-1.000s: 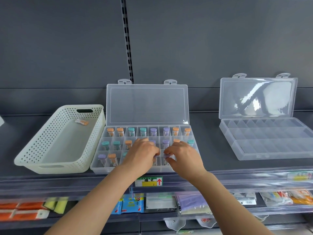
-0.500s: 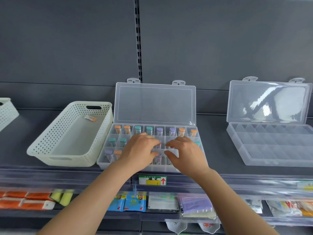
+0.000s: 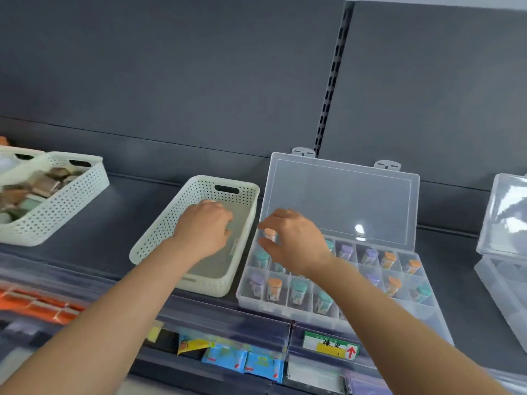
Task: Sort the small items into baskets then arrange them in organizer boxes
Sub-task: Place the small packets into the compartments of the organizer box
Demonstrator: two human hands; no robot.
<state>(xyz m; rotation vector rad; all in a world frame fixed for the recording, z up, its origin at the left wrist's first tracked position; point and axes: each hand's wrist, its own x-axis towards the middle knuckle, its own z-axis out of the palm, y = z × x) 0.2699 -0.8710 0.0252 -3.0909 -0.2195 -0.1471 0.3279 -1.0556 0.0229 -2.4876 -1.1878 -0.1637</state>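
A clear organizer box [image 3: 422, 306] stands open on the grey shelf, its compartments holding several small vials with orange, teal and purple caps. My right hand [image 3: 296, 243] hovers over its far-left corner, thumb and forefinger spread on either side of an orange-capped vial [image 3: 269, 234] standing there, with small gaps showing. To its left sits a cream perforated basket [image 3: 159, 240]. My left hand [image 3: 204, 226] reaches down inside the basket with its fingers curled downward. The hand hides whatever lies under it.
A second cream basket [image 3: 60, 212] with several brown and green items stands at far left. Another open, empty organizer [image 3: 504, 269] sits at the right edge. Below the shelf lip are packets and a green-yellow price tag [image 3: 330, 344].
Both hands left the middle of the organizer and moved left: the left hand into the basket, the right to the organizer's far-left corner. The view swung left, revealing the second basket.
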